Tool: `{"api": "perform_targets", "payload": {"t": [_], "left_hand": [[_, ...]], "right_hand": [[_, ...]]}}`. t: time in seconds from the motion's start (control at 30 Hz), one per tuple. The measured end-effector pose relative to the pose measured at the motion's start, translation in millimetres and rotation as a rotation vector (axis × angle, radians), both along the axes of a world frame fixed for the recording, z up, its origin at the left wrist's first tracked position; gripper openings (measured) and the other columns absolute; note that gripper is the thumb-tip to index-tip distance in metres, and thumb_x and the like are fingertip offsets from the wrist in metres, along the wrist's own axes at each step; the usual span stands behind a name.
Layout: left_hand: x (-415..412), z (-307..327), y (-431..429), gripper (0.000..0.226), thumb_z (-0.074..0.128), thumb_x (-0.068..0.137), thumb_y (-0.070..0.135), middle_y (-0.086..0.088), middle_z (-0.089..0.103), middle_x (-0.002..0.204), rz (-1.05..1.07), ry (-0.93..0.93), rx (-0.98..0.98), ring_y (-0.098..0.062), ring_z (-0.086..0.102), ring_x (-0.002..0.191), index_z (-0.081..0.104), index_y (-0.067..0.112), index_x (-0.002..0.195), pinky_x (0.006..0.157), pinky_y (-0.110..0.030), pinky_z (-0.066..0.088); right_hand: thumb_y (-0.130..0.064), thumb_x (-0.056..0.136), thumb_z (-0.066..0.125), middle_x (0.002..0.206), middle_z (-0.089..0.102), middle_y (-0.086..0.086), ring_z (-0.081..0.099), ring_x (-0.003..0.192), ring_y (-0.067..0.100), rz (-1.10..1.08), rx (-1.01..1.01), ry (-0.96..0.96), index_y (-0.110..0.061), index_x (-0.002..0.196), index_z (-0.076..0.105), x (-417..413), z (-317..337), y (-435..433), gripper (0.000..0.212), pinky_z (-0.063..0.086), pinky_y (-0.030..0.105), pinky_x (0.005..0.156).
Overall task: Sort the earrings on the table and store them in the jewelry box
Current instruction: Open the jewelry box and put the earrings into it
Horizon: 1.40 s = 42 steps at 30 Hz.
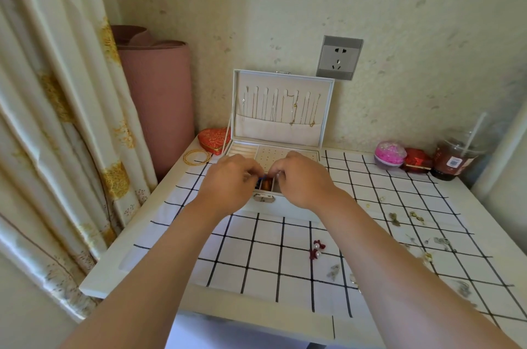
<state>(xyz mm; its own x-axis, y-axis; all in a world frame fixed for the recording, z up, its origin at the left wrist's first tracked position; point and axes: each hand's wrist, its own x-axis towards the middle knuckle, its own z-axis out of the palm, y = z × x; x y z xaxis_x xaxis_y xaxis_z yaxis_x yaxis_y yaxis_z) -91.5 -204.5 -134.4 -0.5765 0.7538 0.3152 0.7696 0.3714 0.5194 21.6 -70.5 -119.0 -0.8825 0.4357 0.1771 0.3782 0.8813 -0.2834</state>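
A white jewelry box (282, 207) stands open at the back of the table, its lid (281, 109) upright with thin necklaces hanging inside. Both my hands hover over the box's front compartments. My left hand (228, 180) and my right hand (302, 177) have curled fingers that meet over a small blue piece (263, 177); which hand pinches it is hidden. A red bow earring pair with pearls (316, 248) lies on the checked cloth (256, 257). Several small gold and silver earrings (416, 217) lie scattered on the right.
A red heart box (212, 139) and gold bangles (196, 156) sit left of the jewelry box. At the back right stand a pink round case (389, 153), a red box (416, 163) and a plastic cup with straw (453, 160). A curtain hangs left.
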Motion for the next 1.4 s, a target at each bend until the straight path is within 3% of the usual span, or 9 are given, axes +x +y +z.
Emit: {"api": "perform_targets", "payload": {"t": [0.3, 0.47, 0.57, 0.8, 0.97, 1.1, 1.2, 1.27, 1.4], "left_hand": [[5.9, 4.7, -12.7, 0.025, 0.059, 0.093, 0.035, 0.008, 0.061, 0.108, -0.096, 0.165, -0.129, -0.016, 0.048, 0.106, 0.071, 0.037, 0.115, 0.089, -0.028, 0.039], [22.0, 9.7, -13.7, 0.023, 0.064, 0.090, 0.033, 0.007, 0.062, 0.106, -0.129, 0.130, -0.014, -0.013, 0.052, 0.105, 0.070, 0.029, 0.112, 0.091, -0.029, 0.044], [44.1, 9.7, -12.1, 0.010, 0.065, 0.088, 0.032, 0.015, 0.059, 0.092, -0.244, 0.056, 0.052, -0.004, 0.054, 0.089, 0.070, 0.033, 0.097, 0.079, -0.029, 0.050], [86.9, 2.7, -5.3, 0.014, 0.070, 0.085, 0.039, 0.016, 0.068, 0.093, -0.395, -0.002, -0.273, 0.000, 0.057, 0.078, 0.071, 0.034, 0.098, 0.067, -0.018, 0.045], [98.7, -6.7, 4.5, 0.026, 0.071, 0.079, 0.050, 0.014, 0.069, 0.093, -0.348, 0.038, -0.398, -0.006, 0.060, 0.087, 0.071, 0.032, 0.097, 0.077, -0.027, 0.050], [105.7, -15.6, 11.0, 0.030, 0.070, 0.077, 0.054, 0.013, 0.068, 0.092, -0.319, 0.108, -0.406, -0.005, 0.055, 0.083, 0.071, 0.034, 0.098, 0.073, -0.025, 0.044], [106.0, -18.7, 14.7, 0.025, 0.072, 0.078, 0.050, 0.015, 0.068, 0.095, -0.336, 0.077, -0.405, -0.004, 0.055, 0.085, 0.072, 0.036, 0.100, 0.072, -0.024, 0.041], [103.2, -17.3, 15.0, 0.021, 0.071, 0.081, 0.043, 0.016, 0.069, 0.096, -0.359, 0.026, -0.411, -0.002, 0.055, 0.084, 0.073, 0.036, 0.101, 0.072, -0.022, 0.040], [93.9, -13.0, 12.7, 0.019, 0.066, 0.088, 0.036, 0.014, 0.070, 0.103, -0.398, -0.050, -0.405, 0.000, 0.054, 0.078, 0.074, 0.035, 0.105, 0.069, -0.018, 0.039]], "right_hand": [[-0.017, 0.099, 0.046, 0.103, 0.052, -0.007, 0.059, 0.097, 0.019, 0.037, -0.052, 0.011, -0.038, 0.109, 0.072, 5.5, 2.1, 0.7, 0.035, 0.047, 0.032, 0.078], [-0.020, 0.095, 0.057, 0.107, 0.063, -0.014, 0.061, 0.100, 0.009, 0.026, -0.182, 0.135, -0.036, 0.102, 0.072, 39.7, 13.0, 4.2, 0.024, 0.051, 0.032, 0.089], [-0.025, 0.091, 0.066, 0.092, 0.067, -0.021, 0.062, 0.087, -0.002, 0.071, -0.260, 0.016, -0.039, 0.091, 0.073, 67.1, 17.4, 4.1, 0.016, 0.051, 0.025, 0.081], [-0.020, 0.087, 0.065, 0.096, 0.070, -0.015, 0.063, 0.090, 0.005, 0.106, -0.123, -0.311, -0.036, 0.100, 0.074, 107.9, 12.2, -5.0, 0.022, 0.054, 0.029, 0.080], [-0.024, 0.090, 0.064, 0.098, 0.069, -0.011, 0.062, 0.088, 0.011, 0.118, -0.098, -0.330, -0.037, 0.106, 0.074, 115.1, -1.3, -2.7, 0.022, 0.054, 0.033, 0.077], [-0.029, 0.086, 0.070, 0.092, 0.068, -0.010, 0.061, 0.083, 0.012, 0.111, -0.129, -0.310, -0.033, 0.096, 0.076, 113.4, -16.1, 6.4, 0.012, 0.050, 0.028, 0.068], [-0.030, 0.083, 0.073, 0.089, 0.067, -0.006, 0.062, 0.081, 0.015, 0.105, -0.179, -0.275, -0.030, 0.082, 0.074, 111.5, -18.6, 12.0, 0.002, 0.054, 0.035, 0.073], [-0.033, 0.084, 0.073, 0.090, 0.066, -0.006, 0.063, 0.083, 0.015, 0.122, -0.182, -0.280, -0.032, 0.077, 0.071, 111.4, -18.2, 14.2, 0.007, 0.055, 0.037, 0.076], [-0.031, 0.089, 0.065, 0.094, 0.069, -0.013, 0.064, 0.083, 0.003, 0.137, -0.238, -0.247, -0.031, 0.089, 0.075, 113.6, -15.3, 17.1, 0.010, 0.054, 0.029, 0.076]]}}
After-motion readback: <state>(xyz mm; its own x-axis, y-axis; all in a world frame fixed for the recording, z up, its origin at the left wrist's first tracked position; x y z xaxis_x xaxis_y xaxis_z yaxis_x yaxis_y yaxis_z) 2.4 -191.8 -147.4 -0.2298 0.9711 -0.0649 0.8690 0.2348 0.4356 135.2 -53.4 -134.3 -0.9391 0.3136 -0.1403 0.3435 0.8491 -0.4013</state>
